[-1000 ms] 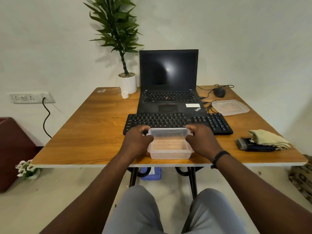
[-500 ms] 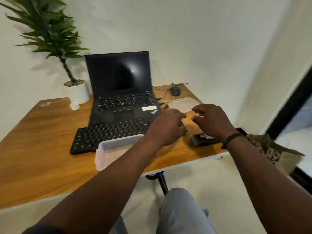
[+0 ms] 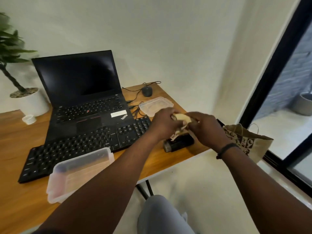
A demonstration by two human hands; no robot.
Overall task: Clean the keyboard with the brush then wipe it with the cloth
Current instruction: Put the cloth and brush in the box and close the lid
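Note:
A black external keyboard (image 3: 81,147) lies on the wooden table (image 3: 20,132) in front of a black laptop (image 3: 84,102). Near the table's right edge lies a black brush (image 3: 179,143). Just above the brush, my left hand (image 3: 163,124) and my right hand (image 3: 205,128) both grip a pale yellow cloth (image 3: 182,118). The cloth is bunched between them, with a corner hanging down onto the brush. My hands hide most of the cloth.
A clear plastic container (image 3: 77,173) stands at the table's front edge, touching the keyboard. Its lid (image 3: 155,105) lies behind my hands. A mouse (image 3: 146,91) with cable sits at the back right, a potted plant (image 3: 25,98) at the left. A paper bag (image 3: 244,141) stands on the floor right of the table.
Both hands left the plastic container and moved right. They have lifted the cloth off the brush. My head has turned to the right.

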